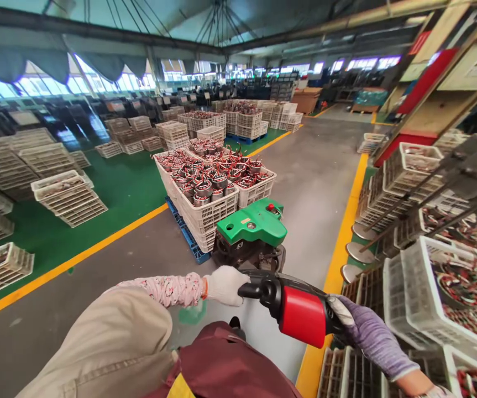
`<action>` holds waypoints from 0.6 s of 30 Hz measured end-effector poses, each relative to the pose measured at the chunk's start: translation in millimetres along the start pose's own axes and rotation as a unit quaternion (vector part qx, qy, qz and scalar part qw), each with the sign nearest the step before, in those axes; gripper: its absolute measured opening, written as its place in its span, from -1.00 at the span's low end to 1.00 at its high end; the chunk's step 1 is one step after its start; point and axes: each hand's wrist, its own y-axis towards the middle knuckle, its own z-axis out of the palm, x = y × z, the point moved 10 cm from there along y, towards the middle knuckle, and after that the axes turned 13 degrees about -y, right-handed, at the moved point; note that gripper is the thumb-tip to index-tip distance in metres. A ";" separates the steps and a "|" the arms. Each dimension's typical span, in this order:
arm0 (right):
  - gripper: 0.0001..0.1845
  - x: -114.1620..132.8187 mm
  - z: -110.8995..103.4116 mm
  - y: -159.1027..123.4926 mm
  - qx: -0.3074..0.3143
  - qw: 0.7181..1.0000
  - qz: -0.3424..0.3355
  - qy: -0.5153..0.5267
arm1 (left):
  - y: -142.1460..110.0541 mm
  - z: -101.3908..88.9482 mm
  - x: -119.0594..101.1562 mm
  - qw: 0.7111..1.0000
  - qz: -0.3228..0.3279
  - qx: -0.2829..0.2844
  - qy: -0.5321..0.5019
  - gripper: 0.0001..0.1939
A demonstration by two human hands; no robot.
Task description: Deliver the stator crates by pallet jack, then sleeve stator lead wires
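Observation:
My left hand [225, 284], in a white glove, is closed round the left grip of a black and red tiller handle [294, 309]. On the right grip sits my right hand [341, 316], gloved and wrapped round it, with a purple sleeve behind. The handle leads to a green electric pallet truck [252, 224]. That truck carries white plastic crates [209, 213] filled with copper-wound motor parts [211, 174] on a blue pallet [186, 235].
A grey aisle [313, 177] with yellow lines [344, 232] runs ahead. Stacked white crates [66, 196] stand on the green floor at left. At right, crates of parts [449, 293] sit close beside the aisle. More crate stacks [246, 119] stand farther ahead.

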 end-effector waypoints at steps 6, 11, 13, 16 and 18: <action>-0.38 -17.2 -14.0 55.4 0.071 0.996 -0.002 0.063 | 43.2 -24.6 -0.2 1.000 -0.010 -0.012 -0.006 -0.71; -0.45 -41.5 -20.0 110.6 0.058 0.995 -0.034 0.068 | 82.3 -34.8 3.4 0.999 -0.044 -0.024 -0.021 -0.71; -0.45 -51.2 -24.4 134.3 0.058 0.994 -0.057 0.075 | 99.7 -40.0 3.5 0.997 -0.059 -0.036 -0.034 -0.71; -0.41 -65.9 -32.6 172.3 0.073 0.992 -0.079 0.070 | 126.8 -50.3 2.2 0.994 -0.082 -0.056 -0.049 -0.70; -0.37 -73.3 -38.5 199.3 0.086 0.990 -0.095 0.064 | 145.3 -58.2 1.1 0.991 -0.099 -0.071 -0.059 -0.70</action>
